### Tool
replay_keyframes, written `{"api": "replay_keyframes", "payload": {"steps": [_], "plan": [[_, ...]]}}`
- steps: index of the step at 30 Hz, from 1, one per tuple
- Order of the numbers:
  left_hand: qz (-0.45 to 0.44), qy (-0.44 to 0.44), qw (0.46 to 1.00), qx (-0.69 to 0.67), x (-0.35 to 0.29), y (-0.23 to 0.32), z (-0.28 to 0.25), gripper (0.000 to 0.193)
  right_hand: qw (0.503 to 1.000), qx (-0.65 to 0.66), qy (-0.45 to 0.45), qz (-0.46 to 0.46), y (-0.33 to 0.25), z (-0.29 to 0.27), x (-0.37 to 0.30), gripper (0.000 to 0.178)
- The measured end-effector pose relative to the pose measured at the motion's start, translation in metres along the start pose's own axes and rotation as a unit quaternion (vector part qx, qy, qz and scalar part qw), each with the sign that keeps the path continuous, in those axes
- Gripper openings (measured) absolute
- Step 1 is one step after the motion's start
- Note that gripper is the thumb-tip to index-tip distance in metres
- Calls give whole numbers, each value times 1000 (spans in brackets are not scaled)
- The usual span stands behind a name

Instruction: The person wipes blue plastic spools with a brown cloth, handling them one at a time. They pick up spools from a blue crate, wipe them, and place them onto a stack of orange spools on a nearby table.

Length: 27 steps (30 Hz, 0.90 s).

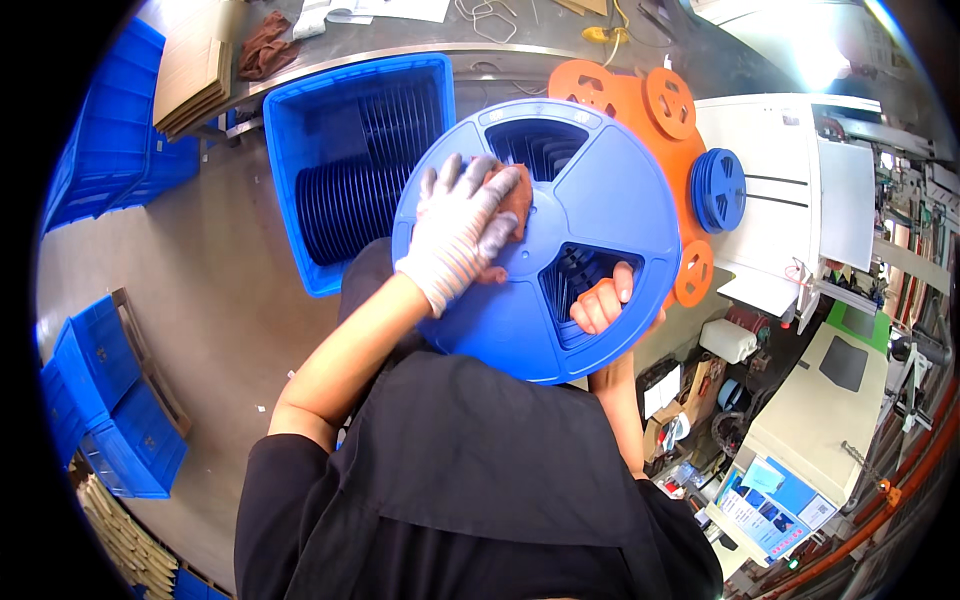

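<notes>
A large blue plastic reel (618, 185) with wide window openings faces up in front of my torso. On its upper left face rests my left hand (452, 228), in a striped glove with grey fingertips, pressing a reddish-brown cloth (518, 204) against the surface near the hub. My bare right hand (604, 302) grips the reel through its lower right window, fingers hooked over the edge of the opening. More dark blue layers show through the windows, beneath the top face; how they are joined I cannot tell.
Left of the reel, a blue crate (284, 120) holds several blue discs on edge. Orange reels (640, 112) and a stack of small blue reels (718, 190) lie beyond it. A metal workbench (400, 32) runs along the far side. Blue crates (115, 375) stand at left; machinery (830, 375) at right.
</notes>
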<state>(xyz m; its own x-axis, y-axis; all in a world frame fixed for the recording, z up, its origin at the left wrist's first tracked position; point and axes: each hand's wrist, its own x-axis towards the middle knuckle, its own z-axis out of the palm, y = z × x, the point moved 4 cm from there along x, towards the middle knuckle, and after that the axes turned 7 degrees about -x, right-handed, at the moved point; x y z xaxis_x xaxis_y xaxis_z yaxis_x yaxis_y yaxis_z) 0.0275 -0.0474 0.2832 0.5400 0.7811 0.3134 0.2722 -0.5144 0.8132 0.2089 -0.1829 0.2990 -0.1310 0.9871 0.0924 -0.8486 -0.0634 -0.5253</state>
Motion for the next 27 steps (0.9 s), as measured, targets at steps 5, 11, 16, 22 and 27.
{"api": "replay_keyframes", "payload": {"steps": [5, 11, 16, 22, 27], "plan": [[94, -55, 992, -68, -15, 33, 19, 54, 998, -2, 66, 1, 3, -3, -3, 41], [49, 4, 988, -146, -9, -15, 21, 43, 995, -30, 95, -5, 4, -1, -1, 41], [-74, -8, 996, -55, -21, -41, 1, 41, 995, -16, 96, -5, 6, -2, 3, 41], [-179, 7, 983, -50, -80, -110, -62, 54, 994, 30, 103, -32, -4, -16, -2, 40], [-114, -279, 954, 10, -74, -45, -61, 71, 994, 48, 99, -27, -6, -17, 6, 38]]}}
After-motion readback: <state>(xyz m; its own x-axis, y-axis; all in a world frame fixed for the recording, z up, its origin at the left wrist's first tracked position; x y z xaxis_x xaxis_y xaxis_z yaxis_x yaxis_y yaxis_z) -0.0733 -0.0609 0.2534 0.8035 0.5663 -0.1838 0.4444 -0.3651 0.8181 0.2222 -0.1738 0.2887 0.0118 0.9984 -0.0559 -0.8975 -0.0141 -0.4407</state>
